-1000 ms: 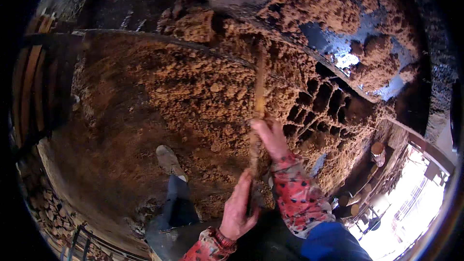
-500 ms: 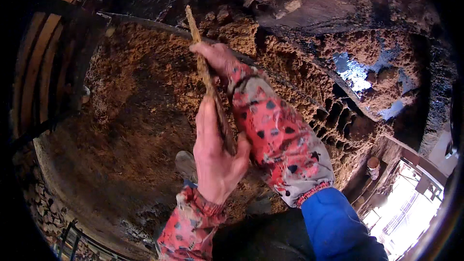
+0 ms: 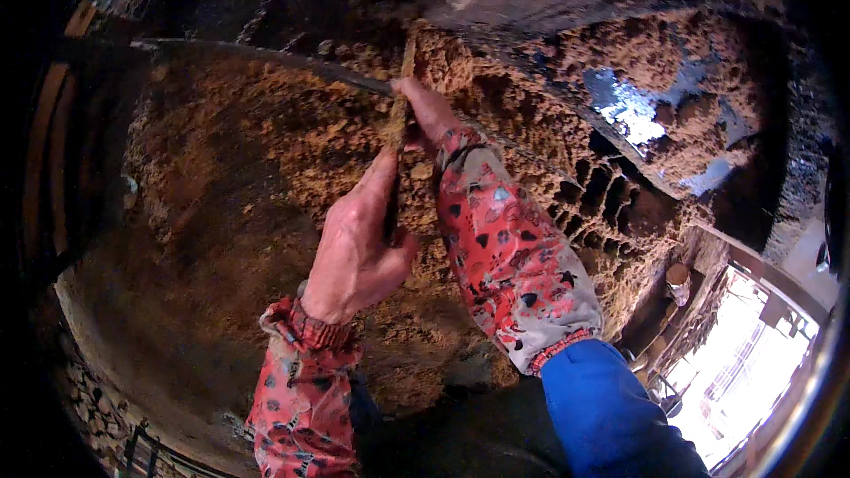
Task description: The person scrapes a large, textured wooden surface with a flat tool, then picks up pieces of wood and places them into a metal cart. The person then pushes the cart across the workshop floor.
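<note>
A thin, long brown piece with a rough, crumbly surface (image 3: pixel 399 124) stands nearly edge-on between my hands; I cannot tell whether it is a board or a slab. My left hand (image 3: pixel 359 230) grips its near part, with straight fingers along the left face and the thumb on the other side. Farther up, my right hand (image 3: pixel 427 113) closes round the piece, its thumb side at the edge and the other fingers partly hidden. Beneath both hands lies loose, clumpy brown material (image 3: pixel 292 137). Red patterned sleeve covers reach to both wrists.
A narrow dark bar (image 3: pixel 292 60) runs across behind the hands. To the right are a row of dark holes (image 3: pixel 606 199) in the brown mass and a shiny bluish-white patch (image 3: pixel 633 111). A bright opening (image 3: pixel 730 358) is at lower right, wooden slats (image 3: pixel 49 150) at far left.
The view has shifted a little. The far end of the brown piece has swung right and it stands more upright. My left hand has moved left and up; my right hand has shifted slightly right.
</note>
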Available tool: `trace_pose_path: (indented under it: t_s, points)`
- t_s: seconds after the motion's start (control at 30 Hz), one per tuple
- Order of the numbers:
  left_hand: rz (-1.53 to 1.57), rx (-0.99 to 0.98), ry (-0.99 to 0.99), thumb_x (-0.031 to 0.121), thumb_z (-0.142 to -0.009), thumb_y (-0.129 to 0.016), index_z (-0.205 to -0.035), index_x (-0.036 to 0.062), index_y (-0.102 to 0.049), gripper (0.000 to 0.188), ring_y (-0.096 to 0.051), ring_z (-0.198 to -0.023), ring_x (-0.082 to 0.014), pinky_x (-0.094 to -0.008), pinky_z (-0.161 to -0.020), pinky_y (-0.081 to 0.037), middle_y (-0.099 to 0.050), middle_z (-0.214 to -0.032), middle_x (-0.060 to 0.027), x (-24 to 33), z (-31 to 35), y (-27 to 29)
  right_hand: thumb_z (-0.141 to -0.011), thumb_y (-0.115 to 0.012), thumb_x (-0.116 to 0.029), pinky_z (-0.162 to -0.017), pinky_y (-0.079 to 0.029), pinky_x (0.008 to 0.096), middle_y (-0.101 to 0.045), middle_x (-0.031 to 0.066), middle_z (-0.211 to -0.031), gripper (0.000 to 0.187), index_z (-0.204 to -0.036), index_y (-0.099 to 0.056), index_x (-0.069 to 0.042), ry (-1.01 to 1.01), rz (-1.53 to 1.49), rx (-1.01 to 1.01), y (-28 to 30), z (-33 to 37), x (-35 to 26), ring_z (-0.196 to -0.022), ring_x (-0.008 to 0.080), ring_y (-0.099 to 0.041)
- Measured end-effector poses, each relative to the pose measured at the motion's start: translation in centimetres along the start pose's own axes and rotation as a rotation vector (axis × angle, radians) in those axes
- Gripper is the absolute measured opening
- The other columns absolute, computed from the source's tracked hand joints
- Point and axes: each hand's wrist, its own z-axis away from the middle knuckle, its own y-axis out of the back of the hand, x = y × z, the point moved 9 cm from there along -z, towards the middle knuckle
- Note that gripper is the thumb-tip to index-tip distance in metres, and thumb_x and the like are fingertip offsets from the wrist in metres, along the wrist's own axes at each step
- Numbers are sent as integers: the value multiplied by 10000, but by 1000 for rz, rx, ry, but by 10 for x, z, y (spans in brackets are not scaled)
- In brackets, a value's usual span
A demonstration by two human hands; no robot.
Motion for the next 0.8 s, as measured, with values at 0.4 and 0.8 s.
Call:
trace_pose_path:
  t_s: [0.4, 0.8]
  points:
    - [-37, -138, -47, -20, -609, -528, -1321, -140, -281, 764, -489, -1094, -472, -418, -905, -442, -466, -1191, -362, 38, 3, -115, -765, -648, -438, -618, -474, 357, -566, 45, -843, 464, -1021, -588, -56, -137, -86, 201, 128, 70, 62, -732, 174, -559]
    - [186, -240, -76, 14, -645, -600, -1323, -143, -256, 777, -391, -1214, -463, -413, -1035, -353, -371, -1309, -357, 40, 13, -212, -791, -640, -368, -645, -473, 309, -581, 20, -806, 346, -976, -614, -77, -192, -131, 363, 233, 174, 51, -700, 153, -559]
